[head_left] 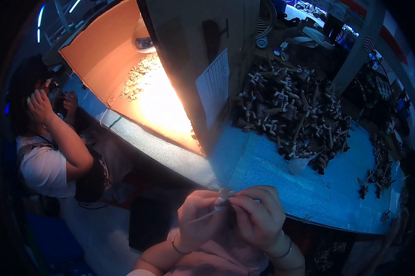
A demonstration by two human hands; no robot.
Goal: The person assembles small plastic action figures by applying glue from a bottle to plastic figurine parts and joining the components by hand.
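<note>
In front of my chest, both hands meet at a small pale, rounded piece (224,194), perhaps part of a figurine; its exact kind is too small to make out. My left hand (196,218) is closed, pinching it from the left side. From the other side, the bent fingers of my right hand (261,212) pinch it too. Just beyond my hands is the near edge of the blue-lit table (262,184). A large heap of small dark and white figurine-like pieces (292,110), some with flat sticks among them, lies on it to the right.
A tall cardboard panel (189,50) with a paper sheet (213,87) divides the table. Left of it, a lamp (144,43) lights a cardboard box (104,50) holding many small round pieces (136,80). Another person (55,152) sits at left. A smaller heap (380,165) lies far right.
</note>
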